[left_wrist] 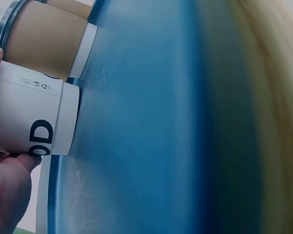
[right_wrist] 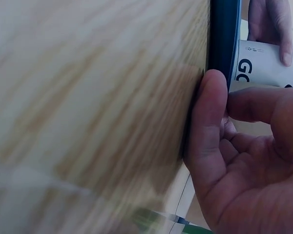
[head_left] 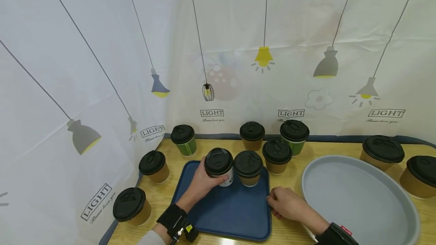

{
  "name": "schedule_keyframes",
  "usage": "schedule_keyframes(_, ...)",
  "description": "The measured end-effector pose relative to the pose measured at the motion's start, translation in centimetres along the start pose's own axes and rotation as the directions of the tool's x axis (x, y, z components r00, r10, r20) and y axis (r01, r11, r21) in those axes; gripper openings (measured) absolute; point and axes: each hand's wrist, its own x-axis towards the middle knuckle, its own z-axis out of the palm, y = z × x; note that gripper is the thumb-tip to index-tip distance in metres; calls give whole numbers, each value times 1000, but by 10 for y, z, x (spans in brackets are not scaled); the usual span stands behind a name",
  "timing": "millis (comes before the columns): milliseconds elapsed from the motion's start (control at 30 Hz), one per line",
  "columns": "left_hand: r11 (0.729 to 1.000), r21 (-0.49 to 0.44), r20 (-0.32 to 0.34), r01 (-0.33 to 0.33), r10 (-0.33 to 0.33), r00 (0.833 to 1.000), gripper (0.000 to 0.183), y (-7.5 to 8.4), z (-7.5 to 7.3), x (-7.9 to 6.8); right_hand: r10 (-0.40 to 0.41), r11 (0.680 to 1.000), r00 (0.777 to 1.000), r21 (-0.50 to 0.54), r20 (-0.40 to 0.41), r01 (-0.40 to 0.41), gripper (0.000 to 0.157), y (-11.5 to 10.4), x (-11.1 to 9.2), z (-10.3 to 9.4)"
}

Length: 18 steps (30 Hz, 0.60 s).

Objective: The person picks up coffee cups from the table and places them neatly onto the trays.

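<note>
My left hand (head_left: 201, 181) grips a white paper cup (left_wrist: 19, 107) with a black lid (head_left: 219, 160), fingers and thumb round its sides. This cup stands upright at the back of the blue tray (head_left: 235, 213), its base right at the tray surface. Close beside it on the tray is a brown paper cup (head_left: 250, 181) with a black lid. At the tray's right edge, my right hand (head_left: 289, 204) pinches the rim between thumb (right_wrist: 212, 102) and curled index finger.
Several lidded cups surround the tray on the wooden table (head_left: 286, 233), among them a green cup (head_left: 186, 148) at the back left and another green cup (head_left: 297, 147) behind. A grey oval tray (head_left: 357, 199) lies at the right. A printed cloth (head_left: 238, 29) hangs behind.
</note>
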Motion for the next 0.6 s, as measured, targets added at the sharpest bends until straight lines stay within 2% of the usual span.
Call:
schedule_keyframes(500,1000,-18,-6,-9,9,1000,88,4,6,0,2,1000,1000,1,13,-2,31,0,-1,0)
schedule_keyframes(600,999,-36,12,-15,16,1000,90,3,6,0,5,1000,1000,0,14,-5,31,0,-1,0)
